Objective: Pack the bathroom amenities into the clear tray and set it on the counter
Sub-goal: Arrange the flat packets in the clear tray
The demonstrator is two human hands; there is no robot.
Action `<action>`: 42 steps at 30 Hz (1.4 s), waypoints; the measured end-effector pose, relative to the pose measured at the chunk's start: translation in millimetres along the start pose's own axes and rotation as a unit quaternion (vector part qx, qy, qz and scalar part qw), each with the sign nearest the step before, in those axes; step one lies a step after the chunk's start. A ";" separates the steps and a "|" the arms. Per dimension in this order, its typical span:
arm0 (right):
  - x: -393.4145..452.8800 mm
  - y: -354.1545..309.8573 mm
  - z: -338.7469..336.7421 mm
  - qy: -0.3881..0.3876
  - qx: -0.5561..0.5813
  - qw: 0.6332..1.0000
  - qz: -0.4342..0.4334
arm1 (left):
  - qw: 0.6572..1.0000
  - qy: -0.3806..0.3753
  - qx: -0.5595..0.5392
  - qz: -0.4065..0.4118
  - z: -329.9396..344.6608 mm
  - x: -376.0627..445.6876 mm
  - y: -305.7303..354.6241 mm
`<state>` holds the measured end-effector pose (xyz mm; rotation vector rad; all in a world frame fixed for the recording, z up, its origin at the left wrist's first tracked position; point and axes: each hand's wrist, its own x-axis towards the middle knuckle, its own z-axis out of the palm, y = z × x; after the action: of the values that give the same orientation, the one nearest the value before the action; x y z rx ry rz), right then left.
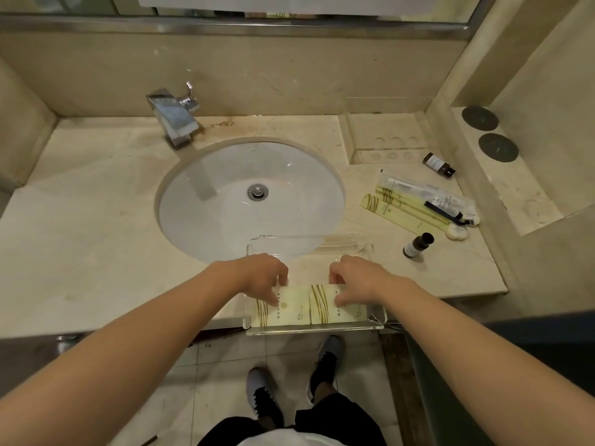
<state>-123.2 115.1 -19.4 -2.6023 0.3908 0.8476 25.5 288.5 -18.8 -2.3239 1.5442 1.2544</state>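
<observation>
Two bare hands reach down into the clear acrylic tray (314, 328) in the head view, which sits at the front edge of the beige marble counter (96, 246), its near rim jutting past the edge over the tiled floor. The left hand (260, 278) and the right hand (357, 280) both have fingers bent down onto the pale yellow paper packets with gold stripes (306, 305) lying flat inside the tray; the fingertips press or pinch the packets' far edge, but whether they truly clamp the paper I cannot tell. The hands are a little apart, with a gap between them over the middle of the packets.

To the right of the tray, on the counter, stands a small dark bottle with a white label (417, 245), tilted. Beyond it lies a loose heap of amenities: long yellow sachets (396, 204), a clear-wrapped toothbrush kit (418, 188) and a small round white soap (457, 232), touching one another. A second small dark bottle (438, 165) lies on its side farther back, near a second clear acrylic holder with round holes (386, 146).

The white oval sink basin (251, 201) is just behind the tray, with the chrome faucet (175, 115) at its back left. Two dark round discs (489, 133) sit on the ledge at the far right. The person's black and grey shoes (325, 358) show on the floor below.
</observation>
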 end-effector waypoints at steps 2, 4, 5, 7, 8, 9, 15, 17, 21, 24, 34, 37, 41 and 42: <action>0.1 1.2 0.6 -0.004 0.008 1.000 0.001 | 1.000 -0.004 -0.008 0.000 1.1 1.1 0.6; 0.2 1.8 2.0 -0.011 -0.002 1.000 0.002 | 1.000 -0.005 0.005 0.003 2.6 1.8 1.5; 0.5 1.7 3.2 -0.011 -0.013 1.000 0.002 | 1.000 -0.003 0.018 0.006 3.7 2.4 1.8; 1.3 1.3 5.3 -0.005 -0.027 1.000 0.001 | 0.999 0.003 0.043 0.008 5.8 3.5 2.2; 1.5 1.2 5.7 -0.001 -0.029 1.000 0.000 | 0.999 0.004 0.048 0.008 6.3 4.0 2.1; 1.9 1.4 5.3 0.001 -0.027 1.000 -0.001 | 0.999 0.004 0.048 0.008 6.0 4.5 1.7; 0.0 6.5 -13.0 0.008 0.013 1.000 0.010 | 1.000 0.016 -0.013 0.012 -5.6 5.9 -2.6; -0.1 7.8 -17.1 0.008 0.026 1.000 0.010 | 0.999 0.023 -0.033 0.008 -7.5 7.4 -3.6; 0.8 11.8 -16.8 0.035 0.069 0.997 0.017 | 0.997 0.052 -0.062 0.009 -9.7 9.5 -4.8; -0.9 16.4 -19.2 0.079 0.101 0.991 0.027 | 0.993 0.090 -0.069 0.012 -15.6 13.1 -2.5; -10.3 57.8 -69.3 0.323 0.162 0.923 0.132 | 0.972 0.195 -0.127 0.020 -71.2 54.9 40.8; -11.9 88.2 -84.7 0.338 0.189 0.902 0.189 | 0.960 0.225 -0.166 0.002 -89.3 77.6 62.0; -11.2 136.0 -93.0 0.304 0.218 0.891 0.258 | 0.948 0.248 -0.198 -0.035 -108.6 115.6 88.8; -9.8 147.2 -93.2 0.286 0.216 0.895 0.266 | 0.945 0.252 -0.202 -0.046 -112.1 126.3 94.5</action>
<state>-138.2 -54.8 17.6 -2.2795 1.3316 0.0682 34.7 96.6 4.6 -3.1392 1.3619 1.0905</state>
